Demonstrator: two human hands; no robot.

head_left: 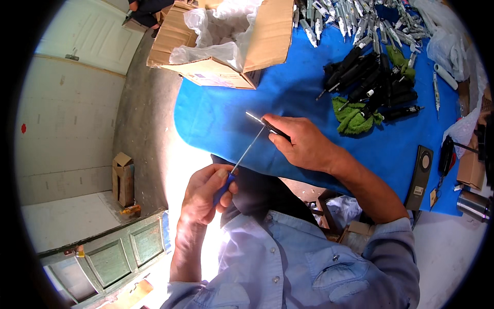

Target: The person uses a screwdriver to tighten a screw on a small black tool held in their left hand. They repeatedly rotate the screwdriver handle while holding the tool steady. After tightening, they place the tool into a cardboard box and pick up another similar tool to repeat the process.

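My left hand point(205, 189) is closed round the blue handle of a screwdriver point(249, 150), whose thin metal shaft slants up to the right. My right hand point(304, 140) is closed on a slim black pen-shaped tool point(278, 132) with a silver rod sticking out at its upper left end. The screwdriver's tip meets the black tool near the base of that rod; whether it sits in a screw is too small to tell. Both hands are held over the near edge of the blue-covered table point(221, 121). Part of the black tool is hidden in my right palm.
Several black pen-shaped tools point(370, 82) lie piled beside a green cloth point(355, 119), with many silver-grey ones point(355, 20) behind. An open cardboard box point(275, 38) with plastic bags stands at the far left. A dark flat bar point(419, 177) and a metal cylinder point(472, 207) are at right.
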